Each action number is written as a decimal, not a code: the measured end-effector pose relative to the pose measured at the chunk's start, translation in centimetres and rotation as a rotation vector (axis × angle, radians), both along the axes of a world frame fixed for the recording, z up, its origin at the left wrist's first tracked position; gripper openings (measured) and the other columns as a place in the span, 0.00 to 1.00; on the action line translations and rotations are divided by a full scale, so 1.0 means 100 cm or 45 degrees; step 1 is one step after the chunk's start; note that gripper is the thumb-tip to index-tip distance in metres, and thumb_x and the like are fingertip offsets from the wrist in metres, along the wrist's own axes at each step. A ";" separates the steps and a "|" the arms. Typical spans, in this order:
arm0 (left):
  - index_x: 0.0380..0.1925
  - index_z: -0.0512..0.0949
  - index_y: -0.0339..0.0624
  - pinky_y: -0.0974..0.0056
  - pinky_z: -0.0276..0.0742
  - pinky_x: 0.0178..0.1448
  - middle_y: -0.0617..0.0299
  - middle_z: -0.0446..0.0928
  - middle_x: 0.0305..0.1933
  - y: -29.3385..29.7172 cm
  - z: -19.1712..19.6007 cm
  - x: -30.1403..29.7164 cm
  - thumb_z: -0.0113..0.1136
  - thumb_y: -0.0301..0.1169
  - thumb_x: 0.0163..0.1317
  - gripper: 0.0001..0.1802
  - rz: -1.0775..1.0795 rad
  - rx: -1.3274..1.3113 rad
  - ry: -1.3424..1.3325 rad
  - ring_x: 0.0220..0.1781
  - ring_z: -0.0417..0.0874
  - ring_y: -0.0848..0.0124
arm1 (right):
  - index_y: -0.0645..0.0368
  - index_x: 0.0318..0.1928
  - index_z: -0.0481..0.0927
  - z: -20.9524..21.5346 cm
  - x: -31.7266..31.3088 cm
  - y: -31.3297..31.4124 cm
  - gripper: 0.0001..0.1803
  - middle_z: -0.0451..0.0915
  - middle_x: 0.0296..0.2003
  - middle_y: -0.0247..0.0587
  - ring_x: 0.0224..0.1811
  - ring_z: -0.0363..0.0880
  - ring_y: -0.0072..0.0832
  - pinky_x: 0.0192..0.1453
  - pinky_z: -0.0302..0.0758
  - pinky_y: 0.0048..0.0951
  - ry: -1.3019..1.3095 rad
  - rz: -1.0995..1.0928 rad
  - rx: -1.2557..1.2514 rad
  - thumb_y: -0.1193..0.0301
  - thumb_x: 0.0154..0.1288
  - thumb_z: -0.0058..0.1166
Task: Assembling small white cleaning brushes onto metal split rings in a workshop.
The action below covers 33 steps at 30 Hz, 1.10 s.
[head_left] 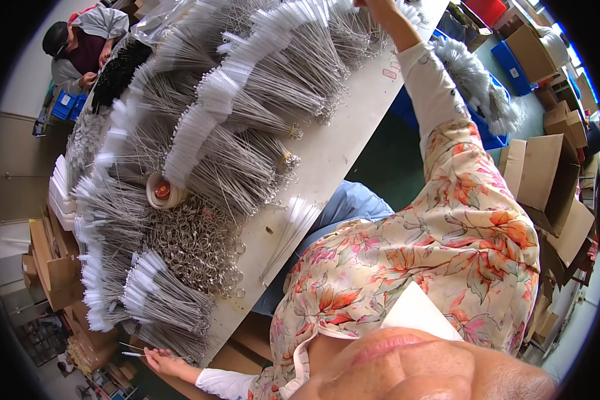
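Observation:
My left hand (159,361) is at the lower left, past the table's near corner, pinching a thin wire brush (132,354) with a white tip. My right hand (377,8) reaches along a white sleeve to the top edge, among bundles of white-bristled wire brushes (260,73); its fingers are cut off by the frame. Many such bundles cover the long white table (353,127). A heap of metal rings (193,247) lies between the bundles. A small loose bunch of brushes (290,230) rests near the table edge by my lap.
A tape roll (163,191) sits among the bundles, with black brushes (117,70) farther up. Another person (80,43) works at the table's far end. Open cardboard boxes (547,177) and blue bins (513,67) stand on the floor to the right.

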<state>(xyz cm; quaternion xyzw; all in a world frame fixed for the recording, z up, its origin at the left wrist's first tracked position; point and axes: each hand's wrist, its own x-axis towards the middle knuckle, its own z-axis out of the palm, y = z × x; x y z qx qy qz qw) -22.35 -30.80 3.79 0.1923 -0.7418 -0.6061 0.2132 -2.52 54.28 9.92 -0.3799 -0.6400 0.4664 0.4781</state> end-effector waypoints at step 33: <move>0.37 0.72 0.36 0.68 0.76 0.38 0.56 0.71 0.39 0.339 0.042 0.091 0.53 0.23 0.61 0.05 -1.014 -0.241 0.987 0.35 0.80 0.67 | 0.64 0.49 0.74 0.009 -0.057 -0.363 0.17 0.71 0.51 0.42 0.53 0.69 0.26 0.56 0.65 0.28 0.402 1.580 0.358 0.64 0.66 0.50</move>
